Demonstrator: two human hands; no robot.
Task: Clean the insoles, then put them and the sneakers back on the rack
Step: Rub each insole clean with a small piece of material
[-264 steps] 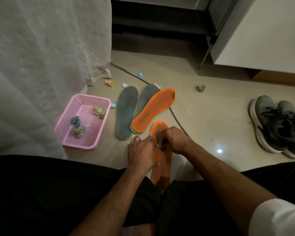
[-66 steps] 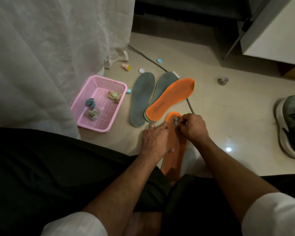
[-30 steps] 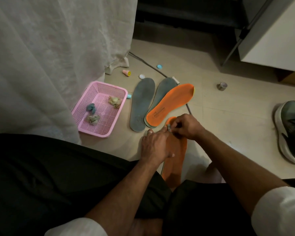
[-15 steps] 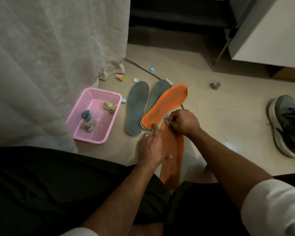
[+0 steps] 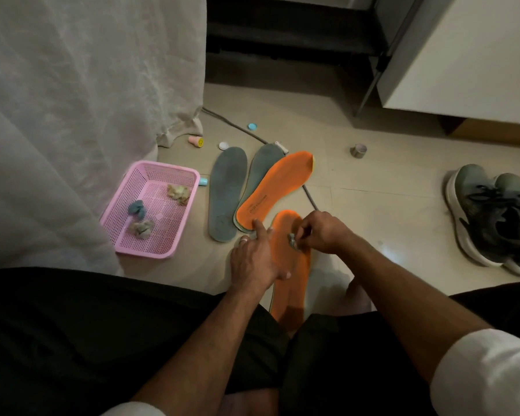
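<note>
On the tiled floor (image 5: 373,205), the near orange insole (image 5: 291,283) lies lengthwise between the person's knees. The left hand (image 5: 254,259) lies flat on its left edge, fingers straight, the index fingertip touching the heel of the second orange insole (image 5: 278,187). The right hand (image 5: 323,232) has its fingers curled, pinching a small grey wad (image 5: 292,242) against the near insole's forepart. The second orange insole rests slantwise over one grey insole (image 5: 260,169); another grey insole (image 5: 227,193) lies just beside them to the left. Further left a pink basket (image 5: 189,205) holds three crumpled wads. A pair of grey sneakers (image 5: 499,217) stands well apart at the right edge of the floor.
</note>
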